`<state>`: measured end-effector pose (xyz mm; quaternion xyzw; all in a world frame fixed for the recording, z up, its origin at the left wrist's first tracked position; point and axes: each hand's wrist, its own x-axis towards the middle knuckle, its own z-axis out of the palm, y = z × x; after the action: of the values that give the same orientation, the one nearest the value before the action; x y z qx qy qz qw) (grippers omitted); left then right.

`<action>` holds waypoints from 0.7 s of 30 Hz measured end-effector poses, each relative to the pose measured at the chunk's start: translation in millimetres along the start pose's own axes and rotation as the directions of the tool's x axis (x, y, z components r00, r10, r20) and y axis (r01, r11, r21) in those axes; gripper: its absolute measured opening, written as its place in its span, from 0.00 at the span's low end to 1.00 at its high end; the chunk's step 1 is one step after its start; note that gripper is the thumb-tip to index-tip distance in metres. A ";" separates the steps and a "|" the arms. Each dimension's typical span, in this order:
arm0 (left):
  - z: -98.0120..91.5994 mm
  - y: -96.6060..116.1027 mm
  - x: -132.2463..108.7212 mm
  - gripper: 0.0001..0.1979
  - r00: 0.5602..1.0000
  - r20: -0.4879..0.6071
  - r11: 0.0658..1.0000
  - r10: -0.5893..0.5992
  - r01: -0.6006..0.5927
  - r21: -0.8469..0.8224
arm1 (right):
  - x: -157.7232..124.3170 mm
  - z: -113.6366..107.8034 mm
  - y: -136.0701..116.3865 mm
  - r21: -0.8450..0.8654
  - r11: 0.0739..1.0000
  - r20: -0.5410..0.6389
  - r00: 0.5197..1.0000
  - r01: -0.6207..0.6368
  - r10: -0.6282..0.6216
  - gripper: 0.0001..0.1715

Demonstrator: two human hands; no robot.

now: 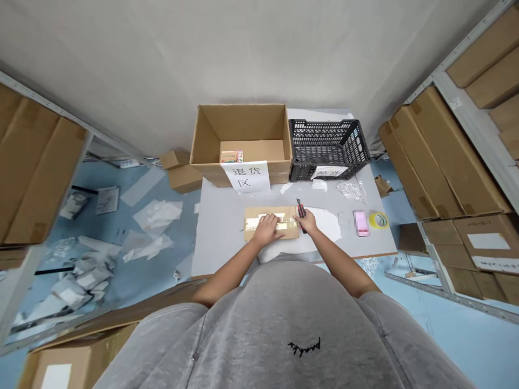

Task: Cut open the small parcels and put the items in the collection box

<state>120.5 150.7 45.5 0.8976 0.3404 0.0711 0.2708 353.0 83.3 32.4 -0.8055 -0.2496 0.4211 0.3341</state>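
Note:
A small taped cardboard box (251,216) lies flat on the white table (219,243) close to my body. My left hand (266,230) rests on top of it, fingers spread over the tape. At the box's right end, my right hand (308,220) grips a red and black box cutter (300,209), its tip pointing away from me. White paper (327,222) lies under and to the right of the right hand. Whether the blade touches the box, I cannot tell.
Behind stand a large open carton (241,129) with a small item inside and a black plastic crate (330,143), both with paper signs. A roll of tape (378,220) and a pink item (361,223) lie right. Shelves with cartons (446,156) flank both sides; paper scraps (158,216) litter the floor.

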 end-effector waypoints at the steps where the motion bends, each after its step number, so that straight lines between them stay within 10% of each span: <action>1: -2.9 -3.7 -9.6 0.27 0.998 -0.037 0.999 -0.050 0.051 0.005 | -2.3 -2.2 -2.1 -0.089 0.996 -0.042 0.999 0.031 -0.035 0.18; 3: -2.9 -9.9 -27.4 0.32 0.940 -0.187 0.957 -0.285 0.290 -0.002 | -7.1 -4.8 -10.2 -0.286 0.952 -0.120 0.981 0.114 -0.153 0.18; 6: 9.7 -17.7 -44.6 0.43 0.612 -0.335 0.687 -0.716 0.702 -0.187 | -11.1 -0.6 -32.6 -0.497 0.830 -0.093 0.935 0.255 -0.343 0.17; 8: 21.0 -22.4 -48.5 0.50 0.402 -0.243 0.468 -0.883 0.799 -0.378 | -8.9 7.2 -51.8 -0.567 0.740 0.005 0.900 0.361 -0.436 0.15; 10: 29.0 -26.6 -47.4 0.52 0.303 -0.113 0.316 -0.946 0.789 -0.527 | -3.2 15.1 -69.2 -0.615 0.646 0.136 0.868 0.452 -0.479 0.14; 15: 26.2 -35.0 -29.6 0.42 0.367 -0.158 0.378 -0.917 0.669 -0.640 | 6.2 16.0 -78.4 -0.680 0.628 0.243 0.925 0.377 -0.292 0.11; 21: 14.2 -41.7 21.2 0.59 0.668 -0.269 0.691 -0.694 0.513 -0.509 | -25.1 8.2 -23.9 -0.212 0.977 0.250 0.968 0.032 0.022 0.11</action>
<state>117.1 184.1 10.0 0.6146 0.6545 0.2429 0.3673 330.1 84.4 59.6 -0.7763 -0.3358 0.4895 0.2121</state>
